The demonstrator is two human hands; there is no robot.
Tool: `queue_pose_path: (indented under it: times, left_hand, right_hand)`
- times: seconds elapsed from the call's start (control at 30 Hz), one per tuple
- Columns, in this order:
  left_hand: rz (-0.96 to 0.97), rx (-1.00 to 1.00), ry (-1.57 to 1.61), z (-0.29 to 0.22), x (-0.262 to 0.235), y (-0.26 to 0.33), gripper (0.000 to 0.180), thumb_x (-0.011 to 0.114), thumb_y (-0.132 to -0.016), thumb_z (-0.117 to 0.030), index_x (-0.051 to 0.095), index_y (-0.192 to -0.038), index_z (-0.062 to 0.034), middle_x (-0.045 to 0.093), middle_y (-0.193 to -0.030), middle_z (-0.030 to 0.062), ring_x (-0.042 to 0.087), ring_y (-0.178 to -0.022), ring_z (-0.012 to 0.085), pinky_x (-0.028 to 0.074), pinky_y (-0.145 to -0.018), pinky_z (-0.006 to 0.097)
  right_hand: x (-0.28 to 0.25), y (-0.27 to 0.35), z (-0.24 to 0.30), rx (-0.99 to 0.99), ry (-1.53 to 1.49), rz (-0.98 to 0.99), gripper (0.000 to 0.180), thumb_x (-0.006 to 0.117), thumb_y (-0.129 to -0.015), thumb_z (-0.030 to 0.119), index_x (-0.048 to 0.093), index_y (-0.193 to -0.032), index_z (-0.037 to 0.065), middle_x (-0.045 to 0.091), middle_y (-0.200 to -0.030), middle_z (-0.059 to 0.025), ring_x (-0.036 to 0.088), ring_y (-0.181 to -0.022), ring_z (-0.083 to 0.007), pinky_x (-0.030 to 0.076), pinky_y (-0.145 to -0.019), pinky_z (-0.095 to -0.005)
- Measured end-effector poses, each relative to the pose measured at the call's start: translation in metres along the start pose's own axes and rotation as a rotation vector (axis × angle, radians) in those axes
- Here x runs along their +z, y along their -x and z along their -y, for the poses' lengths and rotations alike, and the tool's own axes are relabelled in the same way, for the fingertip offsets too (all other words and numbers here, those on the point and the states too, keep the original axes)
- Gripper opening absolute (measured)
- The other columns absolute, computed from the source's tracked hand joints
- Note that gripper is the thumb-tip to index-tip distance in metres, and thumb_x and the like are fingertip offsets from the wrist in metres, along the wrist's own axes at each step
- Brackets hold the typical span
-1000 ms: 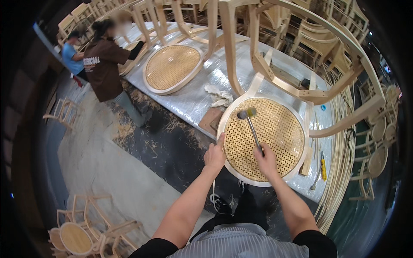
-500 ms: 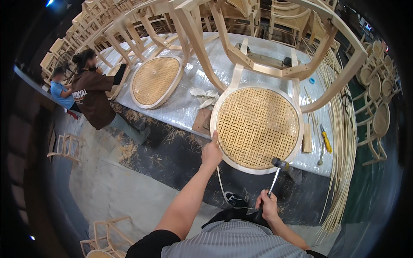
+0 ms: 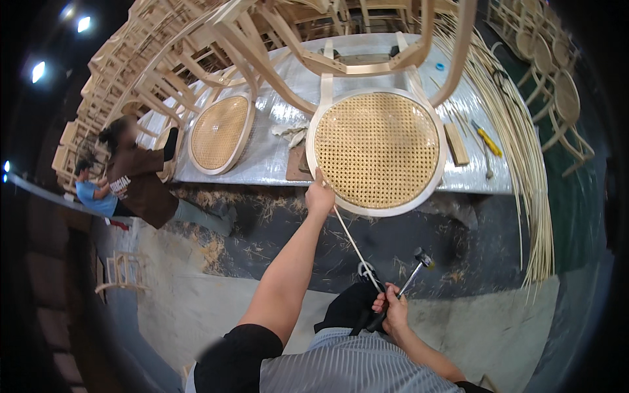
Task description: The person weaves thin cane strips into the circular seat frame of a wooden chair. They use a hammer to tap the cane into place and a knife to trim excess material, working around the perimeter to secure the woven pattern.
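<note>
A wooden chair (image 3: 367,211) lies tipped on the table, its round woven cane seat (image 3: 377,150) facing me. At the seat's near-left edge, my left hand (image 3: 320,196) is closed on the pale wooden rim, one finger lying along it. A thin pale cane strip (image 3: 354,242) runs straight from beside that hand down to my right hand (image 3: 392,308). My right hand is wrapped round the dark handle of a mallet (image 3: 424,257), its dark head raised away from the seat. The strip's lower end meets the right fingers; whether they pinch it is hard to see.
The table (image 3: 262,157) is covered in shiny plastic. A white cloth (image 3: 288,133), wood block (image 3: 457,144) and yellow-handled tool (image 3: 488,141) lie around the chair. Long cane strips (image 3: 534,216) hang off its right side. Another cane-seated chair (image 3: 223,134) and two people (image 3: 134,173) are at left.
My right hand and the mallet have moved down and away from the seat rim. The strip, slack before, now stretches straight to my right hand. The left hand stays at the rim.
</note>
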State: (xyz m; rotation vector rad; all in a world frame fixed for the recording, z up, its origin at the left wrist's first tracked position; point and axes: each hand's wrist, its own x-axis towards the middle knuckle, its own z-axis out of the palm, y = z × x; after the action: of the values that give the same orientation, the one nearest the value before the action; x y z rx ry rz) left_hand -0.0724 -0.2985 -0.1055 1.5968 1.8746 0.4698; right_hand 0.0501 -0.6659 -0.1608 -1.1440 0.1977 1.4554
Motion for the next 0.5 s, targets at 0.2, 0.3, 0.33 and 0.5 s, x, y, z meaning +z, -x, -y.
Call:
queue_pose_path:
  times: [0.2,0.3,0.33,0.5]
  left_hand:
    - [0.137,-0.05,0.14,-0.027,-0.009,0.014,0.069,0.057,-0.104,-0.009,0.036,-0.168,-0.0239,0.078,-0.095,0.019,0.074,-0.059,0.0253,0.061,-0.048,0.038]
    - [0.168,-0.04,0.22,-0.007,-0.016,0.003,0.073,0.055,-0.103,-0.006,0.032,-0.169,-0.0261,0.078,-0.099,0.0186,0.074,-0.06,0.0262,0.062,-0.049,0.038]
    - [0.172,-0.022,0.236,-0.006,-0.014,0.001,0.075,0.055,-0.102,-0.007,0.03,-0.17,-0.0272,0.078,-0.094,0.0193,0.073,-0.057,0.0262,0.062,-0.049,0.038]
    - [0.322,0.01,0.322,0.005,-0.011,0.0,0.085,0.054,-0.102,-0.005,0.014,-0.173,-0.0265,0.077,-0.098,0.0183,0.072,-0.06,0.0225,0.058,-0.05,0.037]
  right_hand:
    - [0.015,-0.01,-0.035,0.071,-0.17,-0.093,0.056,0.054,-0.113,0.039,0.036,-0.163,0.021,0.07,-0.123,-0.019,0.075,-0.093,-0.0291,0.066,-0.077,-0.0446]
    - [0.036,-0.028,-0.045,-0.013,-0.243,-0.15,0.061,0.057,-0.112,0.039,0.032,-0.165,0.024,0.066,-0.129,-0.0199,0.074,-0.104,-0.0326,0.066,-0.082,-0.0479]
    - [0.037,-0.037,-0.043,-0.066,-0.242,-0.188,0.058,0.058,-0.112,0.037,0.036,-0.163,0.023,0.066,-0.128,-0.0186,0.074,-0.103,-0.0316,0.066,-0.08,-0.0468]
    - [0.047,-0.071,-0.039,-0.335,-0.346,-0.473,0.039,0.06,-0.112,0.025,0.054,-0.149,0.016,0.067,-0.109,-0.0093,0.073,-0.086,-0.0241,0.066,-0.072,-0.0393]
